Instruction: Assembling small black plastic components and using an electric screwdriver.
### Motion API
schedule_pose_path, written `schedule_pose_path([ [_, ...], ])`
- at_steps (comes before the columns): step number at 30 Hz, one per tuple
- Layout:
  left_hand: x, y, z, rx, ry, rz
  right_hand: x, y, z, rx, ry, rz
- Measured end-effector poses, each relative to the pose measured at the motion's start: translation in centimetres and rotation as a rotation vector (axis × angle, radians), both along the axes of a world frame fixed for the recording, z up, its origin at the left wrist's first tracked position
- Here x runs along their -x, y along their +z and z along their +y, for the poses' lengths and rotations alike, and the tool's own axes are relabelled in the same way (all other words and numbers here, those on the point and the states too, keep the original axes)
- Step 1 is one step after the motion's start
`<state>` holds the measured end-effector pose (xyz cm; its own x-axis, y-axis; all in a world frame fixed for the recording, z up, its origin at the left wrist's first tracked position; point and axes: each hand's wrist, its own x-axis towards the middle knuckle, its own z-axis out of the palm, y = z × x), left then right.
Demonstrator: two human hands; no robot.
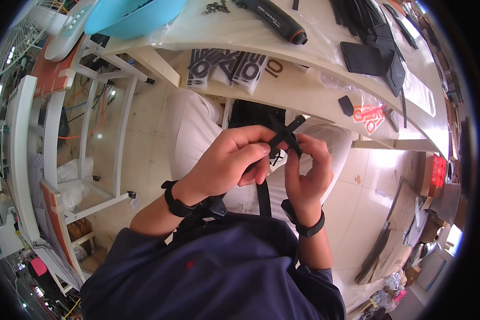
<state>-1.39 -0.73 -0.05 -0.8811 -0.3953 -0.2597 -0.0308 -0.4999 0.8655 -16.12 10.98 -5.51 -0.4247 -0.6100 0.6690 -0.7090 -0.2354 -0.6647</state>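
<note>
Above my lap, two flat black straps (288, 132) cross between my hands, one end sticking up to the right with a small hole or fastener near its tip. My left hand (226, 162) is closed, pinching one strap between thumb and fingers. Close beside it, my right hand (310, 169) pinches the other strap near the crossing, its fingers curled in. Below the left fingers dangle small black bits, and a black strip (263, 200) runs down over my lap; whether it joins the held straps is hidden.
On the worktable (325, 58) lie a black electric screwdriver (276, 20), small dark fasteners (216, 7), a blue basin (127, 17) and black straps with flat panels (364, 57). Printed bags (229, 66) fill the shelf beneath. A white frame rack (85, 133) stands left; cardboard (389, 234) leans right.
</note>
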Motion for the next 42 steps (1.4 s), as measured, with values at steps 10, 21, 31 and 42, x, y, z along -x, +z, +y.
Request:
schedule_pose_path([
  [10,-0.3,-0.6,-0.5,0.055,0.001,0.0,-0.4,1.3,-0.3,-0.241,0.155,-0.376],
  [21,-0.7,-0.2,-0.3,0.01,0.01,-0.004,-0.7,1.3,-1.0,-0.107,-0.015,0.135],
  [31,-0.5,-0.8,-0.4,0.074,0.008,-0.002,-0.3,0.9,-0.8,-0.114,-0.084,0.395],
  [42,-0.9,-0.3,-0.6,0.032,0.017,-0.002,0.0,1.1,-0.6,-0.106,-0.036,0.335],
])
